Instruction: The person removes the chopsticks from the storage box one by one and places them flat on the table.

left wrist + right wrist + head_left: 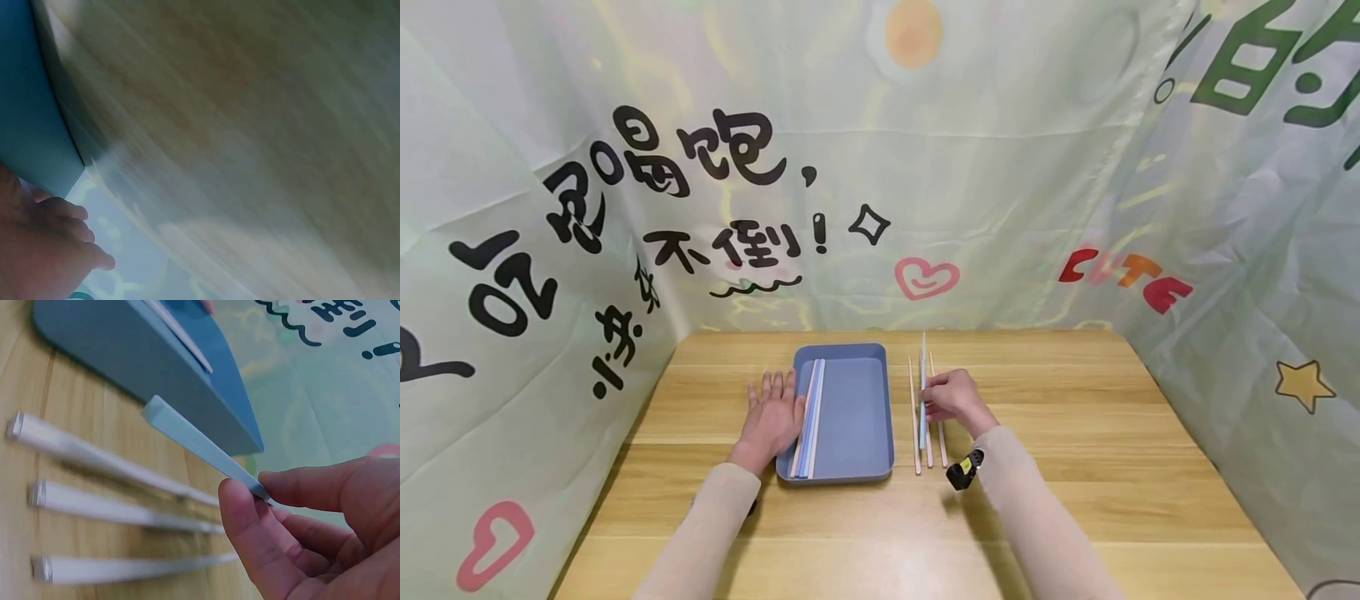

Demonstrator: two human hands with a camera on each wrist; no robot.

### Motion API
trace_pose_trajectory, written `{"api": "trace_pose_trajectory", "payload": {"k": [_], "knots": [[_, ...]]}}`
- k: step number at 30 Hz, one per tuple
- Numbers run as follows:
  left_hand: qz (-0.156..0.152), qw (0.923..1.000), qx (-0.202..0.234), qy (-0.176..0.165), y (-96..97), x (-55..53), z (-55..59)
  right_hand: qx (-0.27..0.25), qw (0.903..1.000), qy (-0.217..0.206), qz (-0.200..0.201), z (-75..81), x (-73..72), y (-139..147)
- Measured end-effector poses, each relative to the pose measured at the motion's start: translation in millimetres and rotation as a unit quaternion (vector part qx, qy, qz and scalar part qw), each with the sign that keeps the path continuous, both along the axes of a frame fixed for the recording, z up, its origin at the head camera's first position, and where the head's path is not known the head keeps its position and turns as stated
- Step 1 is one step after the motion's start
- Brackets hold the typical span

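Between thumb and fingers, my right hand [953,395] pinches a light blue chopstick [200,444], raised over three pale pink chopsticks [915,433] that lie side by side on the table. In the right wrist view the pale chopsticks [119,509] show their square ends below the blue one. My left hand [771,423] rests with fingers spread at the left rim of a blue-grey tray [857,417]. Several chopsticks [809,417], white, blue and pinkish, lie together along the tray's left side. The left wrist view shows the left fingers [75,231] beside the tray wall [37,106].
A light wooden table [1060,500] carries everything. Printed fabric [1000,208] with lettering and drawings walls in its back and sides. A small black wrist camera [964,470] sits at the right cuff, low over the table.
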State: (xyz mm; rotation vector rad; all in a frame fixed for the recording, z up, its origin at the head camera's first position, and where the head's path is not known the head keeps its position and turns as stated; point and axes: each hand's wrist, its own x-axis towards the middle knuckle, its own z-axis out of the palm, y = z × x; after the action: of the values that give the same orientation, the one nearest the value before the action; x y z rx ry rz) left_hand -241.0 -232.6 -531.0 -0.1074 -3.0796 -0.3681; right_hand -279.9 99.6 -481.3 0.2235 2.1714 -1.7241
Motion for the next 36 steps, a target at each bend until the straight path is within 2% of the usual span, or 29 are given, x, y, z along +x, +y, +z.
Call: {"api": "trace_pose_trajectory", "payload": {"k": [19, 27, 36], "knots": [[-0.003, 1.0, 0.0, 0.004, 0.1, 0.4, 0.4, 0.072, 0.9972, 0.018, -0.011, -11.6, 2.7, 34.7], [-0.005, 0.9999, -0.005, 0.012, -0.6, -0.8, 0.0, 0.116, 0.9927, 0.033, -0.012, -16.2, 6.4, 42.4], [-0.003, 1.0, -0.005, 0.008, 0.5, -0.6, 0.2, 0.114, 0.9926, 0.037, -0.019, -19.7, 8.1, 44.4]]}}
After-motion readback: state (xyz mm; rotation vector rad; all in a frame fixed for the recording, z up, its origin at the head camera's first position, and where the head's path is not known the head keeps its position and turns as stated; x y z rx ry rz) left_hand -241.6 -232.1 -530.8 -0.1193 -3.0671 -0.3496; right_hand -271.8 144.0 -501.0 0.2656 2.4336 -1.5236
